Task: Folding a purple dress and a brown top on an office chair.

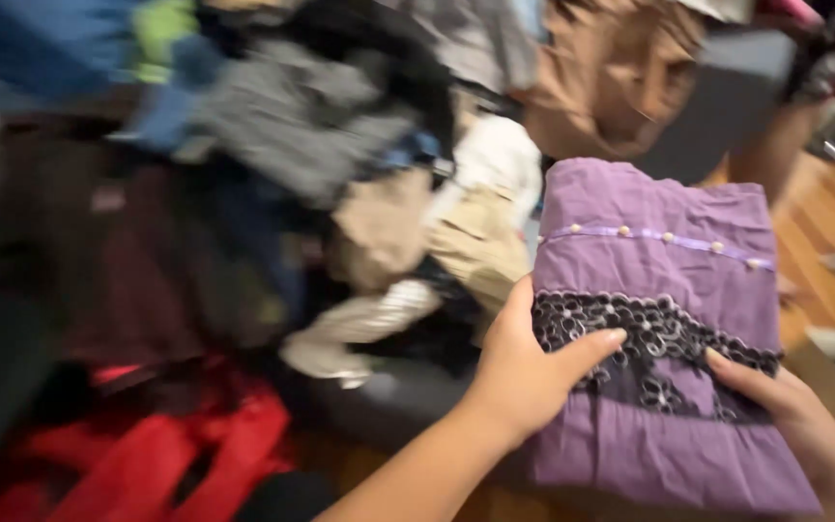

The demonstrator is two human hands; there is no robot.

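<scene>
A folded purple garment with a black lace band and a row of small pearl beads is held up at the lower right. My left hand grips its left edge, thumb lying across the lace. My right hand holds its lower right edge, thumb on the fabric. The lower part of the garment hangs between both hands.
A big blurred heap of mixed clothes fills the left and middle: grey, blue, beige, white pieces. Red fabric lies at the lower left. A brown garment sits at the top. Wooden floor shows at the right.
</scene>
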